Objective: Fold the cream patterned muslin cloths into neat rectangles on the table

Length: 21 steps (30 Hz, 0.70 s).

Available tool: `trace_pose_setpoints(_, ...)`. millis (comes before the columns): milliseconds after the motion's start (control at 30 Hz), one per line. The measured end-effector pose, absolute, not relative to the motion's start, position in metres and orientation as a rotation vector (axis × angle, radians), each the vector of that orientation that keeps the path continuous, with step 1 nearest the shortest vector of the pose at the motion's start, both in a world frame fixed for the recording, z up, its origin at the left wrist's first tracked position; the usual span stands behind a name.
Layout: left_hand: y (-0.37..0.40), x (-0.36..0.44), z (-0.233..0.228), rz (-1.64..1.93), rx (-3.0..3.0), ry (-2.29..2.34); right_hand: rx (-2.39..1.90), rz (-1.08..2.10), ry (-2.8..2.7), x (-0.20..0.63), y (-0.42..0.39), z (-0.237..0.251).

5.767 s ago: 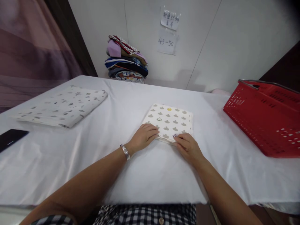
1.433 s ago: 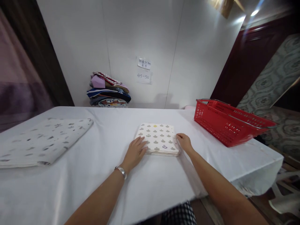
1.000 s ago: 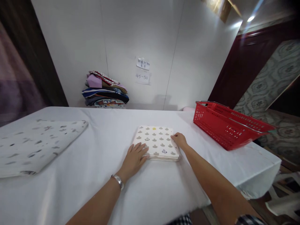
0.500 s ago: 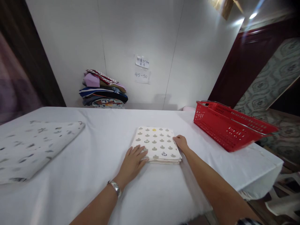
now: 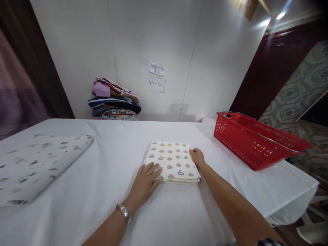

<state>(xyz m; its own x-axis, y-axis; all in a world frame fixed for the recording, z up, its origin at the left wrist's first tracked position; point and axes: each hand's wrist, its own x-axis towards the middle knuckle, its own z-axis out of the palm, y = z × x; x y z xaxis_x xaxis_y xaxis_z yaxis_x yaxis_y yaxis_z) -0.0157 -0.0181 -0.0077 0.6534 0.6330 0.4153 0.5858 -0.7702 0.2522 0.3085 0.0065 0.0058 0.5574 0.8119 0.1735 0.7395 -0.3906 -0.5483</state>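
In front of me lies a folded white cloth (image 5: pixel 174 160) with rows of grey mushroom-like prints and a few yellow, green and dark ones. Its layers show along the near edge. My left hand (image 5: pixel 146 179), a silver bracelet on its wrist, rests with outstretched fingers on the cloth's near left corner. At the right edge my right hand (image 5: pixel 197 157) has its fingers curled in and pressed together on the cloth's side; the fingertips are partly hidden.
A larger white printed cloth (image 5: pixel 46 164) lies flat at the left on the white-covered table (image 5: pixel 112 160). A red basket (image 5: pixel 252 141) stands at the right. Stacked folded fabrics (image 5: pixel 114 100) sit at the back, against the wall with paper signs (image 5: pixel 156 77).
The whole view has shifted slightly. Both hands stay at the same corner and side of the folded cloth, with little visible movement.
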Motion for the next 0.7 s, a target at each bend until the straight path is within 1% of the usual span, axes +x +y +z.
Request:
trace_pose_setpoints(267,-0.021,-0.015,-0.005,0.730,2.735,1.024,-2.272,0.240,-1.262,0.314,0.022,0.001)
trace_pose_setpoints(433,-0.027,-0.014,-0.002,0.726,2.708,1.048,-2.250,0.233,-1.342,0.313,0.032,-0.002)
trace_pose_setpoints(700,-0.034,-0.011,0.003,0.785,2.652,1.002,-2.162,0.200,-1.511,0.307,0.058,0.009)
